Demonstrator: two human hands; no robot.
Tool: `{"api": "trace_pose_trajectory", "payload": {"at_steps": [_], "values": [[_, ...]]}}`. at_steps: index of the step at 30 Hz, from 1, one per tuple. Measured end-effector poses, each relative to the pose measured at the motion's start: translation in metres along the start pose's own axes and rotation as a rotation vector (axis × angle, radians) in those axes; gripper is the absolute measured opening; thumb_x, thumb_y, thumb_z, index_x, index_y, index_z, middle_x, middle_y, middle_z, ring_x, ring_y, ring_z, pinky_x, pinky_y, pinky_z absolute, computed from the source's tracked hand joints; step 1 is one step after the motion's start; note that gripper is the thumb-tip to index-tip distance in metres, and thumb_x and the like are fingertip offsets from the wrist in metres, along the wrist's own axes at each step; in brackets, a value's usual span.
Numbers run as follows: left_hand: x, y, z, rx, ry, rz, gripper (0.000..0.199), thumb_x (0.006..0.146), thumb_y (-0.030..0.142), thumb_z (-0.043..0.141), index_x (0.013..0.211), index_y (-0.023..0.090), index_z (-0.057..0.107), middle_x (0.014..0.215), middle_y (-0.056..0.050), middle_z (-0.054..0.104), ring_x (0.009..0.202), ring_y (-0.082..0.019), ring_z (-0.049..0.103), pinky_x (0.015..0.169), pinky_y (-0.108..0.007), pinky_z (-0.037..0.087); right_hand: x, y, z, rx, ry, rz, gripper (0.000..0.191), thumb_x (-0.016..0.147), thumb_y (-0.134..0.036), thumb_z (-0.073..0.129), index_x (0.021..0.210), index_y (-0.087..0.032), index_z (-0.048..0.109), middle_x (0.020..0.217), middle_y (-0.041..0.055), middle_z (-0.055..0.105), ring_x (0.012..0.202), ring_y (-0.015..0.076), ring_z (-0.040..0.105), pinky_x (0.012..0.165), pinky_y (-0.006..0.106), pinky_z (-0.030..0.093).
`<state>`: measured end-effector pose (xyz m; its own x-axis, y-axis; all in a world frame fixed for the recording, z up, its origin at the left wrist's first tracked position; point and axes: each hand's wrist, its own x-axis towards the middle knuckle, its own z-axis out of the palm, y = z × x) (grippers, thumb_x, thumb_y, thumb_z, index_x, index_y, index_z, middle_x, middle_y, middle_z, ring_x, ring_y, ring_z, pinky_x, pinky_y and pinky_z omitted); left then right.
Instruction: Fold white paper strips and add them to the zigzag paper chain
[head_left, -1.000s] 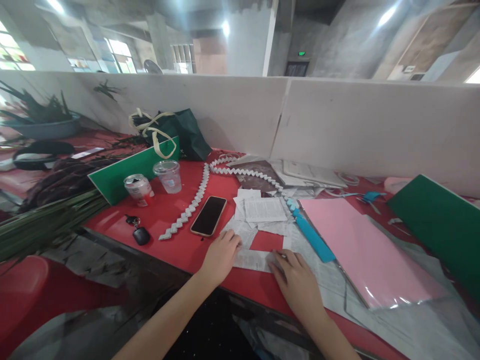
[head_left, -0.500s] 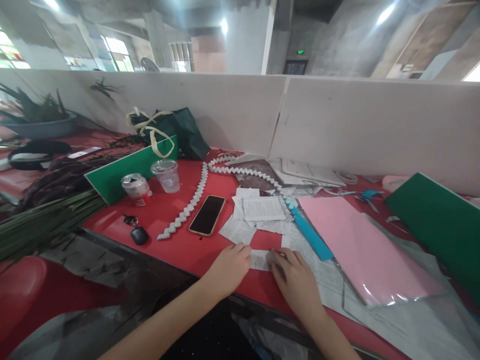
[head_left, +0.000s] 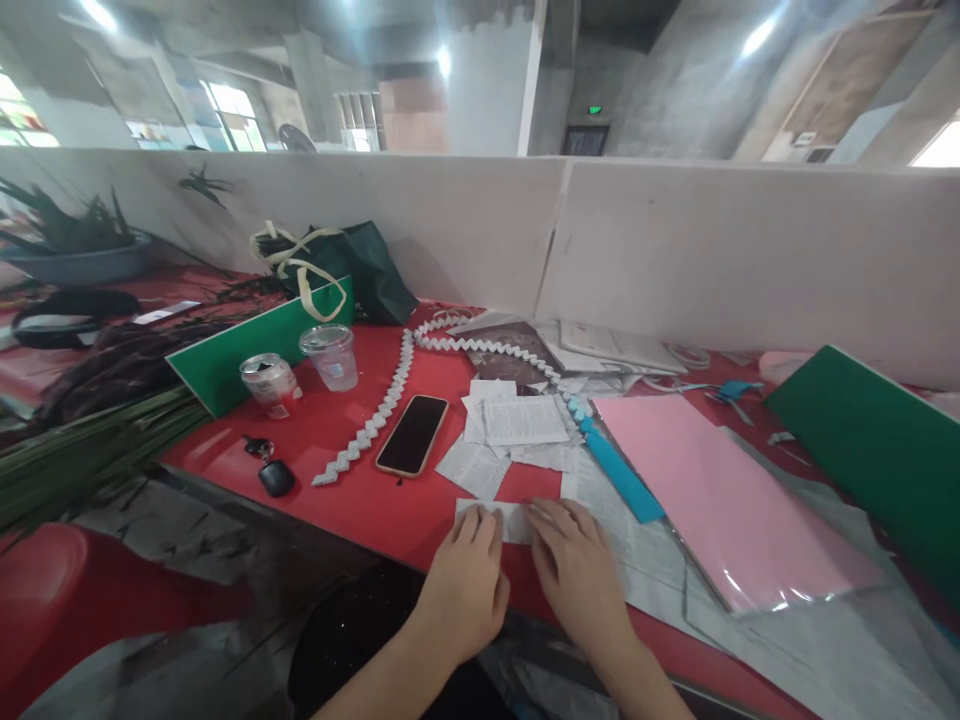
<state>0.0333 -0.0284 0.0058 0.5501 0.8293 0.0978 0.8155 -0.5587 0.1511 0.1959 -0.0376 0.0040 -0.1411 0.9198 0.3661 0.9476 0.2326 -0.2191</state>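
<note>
Left hand [head_left: 469, 578] lower on narrow paper strip [head_left: 514, 522]

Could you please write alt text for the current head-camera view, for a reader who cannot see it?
Two bare hands, left and right, press a strip of printed paper on a red table. Beyond it lie loose paper pieces, with a phone and a zigzag paper chain to the left and a pink sheet to the right.
</note>
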Motion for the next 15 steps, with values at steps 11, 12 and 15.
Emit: {"api": "trace_pose_trajectory", "payload": {"at_steps": [11,12,15], "values": [[0.002,0.003,0.016,0.01,-0.008,-0.04,0.06,0.08,0.02,0.042,0.137,0.004,0.036,0.138,-0.021,0.041,0.129,-0.035,0.034,0.102,-0.046,0.036,-0.031,-0.025,0.031,-0.107,0.145,-0.261,0.054,0.073,-0.008,0.04,0.125,-0.01,0.053,0.13,0.0097,0.055,0.119,0.0231,0.05,0.101,0.041,0.035],[0.001,0.004,0.016,0.017,-0.003,-0.041,0.059,0.08,0.02,0.041,0.137,0.004,0.036,0.138,-0.021,0.041,0.13,-0.035,0.034,0.102,-0.046,0.037,-0.033,-0.025,0.031,-0.121,0.151,-0.269,0.053,0.073,-0.009,0.041,0.125,-0.009,0.054,0.13,0.0103,0.055,0.12,0.0233,0.049,0.101,0.041,0.035],[-0.002,0.006,0.017,0.046,0.035,-0.046,0.056,0.083,0.02,0.038,0.136,0.003,0.038,0.138,-0.022,0.041,0.13,-0.034,0.035,0.102,-0.045,0.037,-0.034,-0.025,0.031,-0.132,0.145,-0.266,0.053,0.075,-0.01,0.041,0.126,-0.012,0.053,0.131,0.0084,0.054,0.121,0.0217,0.049,0.103,0.04,0.032]]}}
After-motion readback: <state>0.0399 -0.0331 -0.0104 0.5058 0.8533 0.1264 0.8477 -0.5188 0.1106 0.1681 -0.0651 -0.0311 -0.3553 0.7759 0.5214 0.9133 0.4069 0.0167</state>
